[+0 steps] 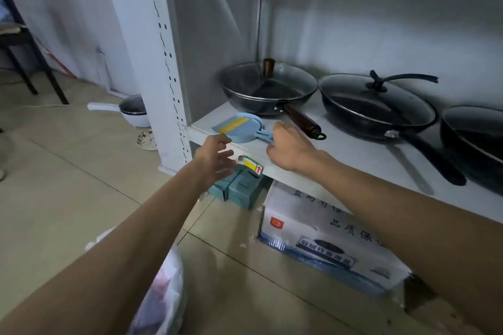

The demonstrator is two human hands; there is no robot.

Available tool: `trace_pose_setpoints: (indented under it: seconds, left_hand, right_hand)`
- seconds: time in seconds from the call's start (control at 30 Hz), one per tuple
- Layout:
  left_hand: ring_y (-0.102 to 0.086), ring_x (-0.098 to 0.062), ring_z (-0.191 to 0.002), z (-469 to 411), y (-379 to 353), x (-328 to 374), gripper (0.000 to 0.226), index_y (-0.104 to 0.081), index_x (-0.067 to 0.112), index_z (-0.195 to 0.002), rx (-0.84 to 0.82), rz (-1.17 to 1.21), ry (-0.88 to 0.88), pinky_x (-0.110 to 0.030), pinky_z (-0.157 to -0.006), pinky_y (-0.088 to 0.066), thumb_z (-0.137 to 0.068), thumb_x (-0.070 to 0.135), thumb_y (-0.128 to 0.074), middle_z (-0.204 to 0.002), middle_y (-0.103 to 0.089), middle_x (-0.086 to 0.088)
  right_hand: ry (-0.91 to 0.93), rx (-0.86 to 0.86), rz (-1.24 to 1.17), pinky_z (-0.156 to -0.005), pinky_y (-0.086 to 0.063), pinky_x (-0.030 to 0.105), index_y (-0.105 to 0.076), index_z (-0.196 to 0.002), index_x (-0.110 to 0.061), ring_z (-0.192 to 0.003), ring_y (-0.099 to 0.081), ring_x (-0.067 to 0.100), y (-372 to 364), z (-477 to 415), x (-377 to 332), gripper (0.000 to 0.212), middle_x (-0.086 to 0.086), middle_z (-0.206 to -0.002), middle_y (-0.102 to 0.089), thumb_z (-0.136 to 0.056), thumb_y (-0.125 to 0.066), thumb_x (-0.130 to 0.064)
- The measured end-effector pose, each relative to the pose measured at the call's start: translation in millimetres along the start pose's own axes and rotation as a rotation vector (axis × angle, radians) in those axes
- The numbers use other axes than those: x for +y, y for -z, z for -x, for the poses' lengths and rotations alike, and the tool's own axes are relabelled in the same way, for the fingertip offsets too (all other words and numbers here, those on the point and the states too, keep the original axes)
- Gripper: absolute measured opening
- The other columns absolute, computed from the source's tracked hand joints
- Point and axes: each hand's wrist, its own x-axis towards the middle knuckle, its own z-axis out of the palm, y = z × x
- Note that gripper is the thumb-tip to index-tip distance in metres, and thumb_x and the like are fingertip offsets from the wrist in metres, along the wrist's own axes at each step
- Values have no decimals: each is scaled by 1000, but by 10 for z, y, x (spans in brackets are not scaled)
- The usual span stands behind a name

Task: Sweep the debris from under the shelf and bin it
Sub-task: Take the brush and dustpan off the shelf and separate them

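Shelf: white metal; lowest board carried lidded pans.
Carton: printed, lay on the floor under the shelf.
Bag: thin plastic, on the floor out in front of the shelf.
Dustpan: blue, yellow-toothed, sat on the shelf's front left corner.
Right hand: at the dustpan handle; fingers curled, grip could not be told.
Left hand: before the shelf edge; fingers spread, held nothing.
Debris: white scraps under the shelf's front edge.
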Motion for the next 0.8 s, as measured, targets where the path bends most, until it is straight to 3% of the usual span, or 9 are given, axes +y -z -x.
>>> trace_pose_setpoints:
  seconds: [0.23, 0.4, 0.57, 0.8]
  left_hand:
    - [-59, -33, -114, -186, 78, 44, 44, -50, 4, -130, -11, 307, 72, -41, -92, -51, -90, 24, -55, -126, -59, -14]
    - [-56, -35, -119, -269, 10, 52, 49, -47, 4, -133, -30, 469, 91, -42, -98, -49, -90, 25, -56, -131, -56, -16]
    - [-60, -32, -110, -322, -88, 95, 45, -52, 5, -126, -3, 473, 72, -40, -88, -53, -88, 28, -57, -122, -60, -15]
    - [-59, -32, -109, -370, -134, 97, 43, -52, 4, -126, 10, 455, 69, -41, -89, -52, -89, 27, -53, -122, -60, -16]
  right_hand:
    - [-63, 48, 43, -88, -45, 37, -49, -125, -3, -117, -52, 32, -122, -374, -68, 42, 17, -128, -52, -88, -58, -21]
    - [-113, 40, 10, -87, -47, 37, -54, -122, -7, -115, -55, 31, -210, -555, -55, 39, 14, -124, -56, -87, -62, -22]
    - [-93, -17, 21, -89, -48, 37, -58, -118, -13, -109, -56, 30, -302, -651, -84, 40, 11, -116, -62, -84, -63, -33]
    - [-168, -15, -115, -80, -46, 37, -52, -122, -11, -109, -58, 33, -317, -755, -79, 38, 12, -121, -59, -86, -64, -18]
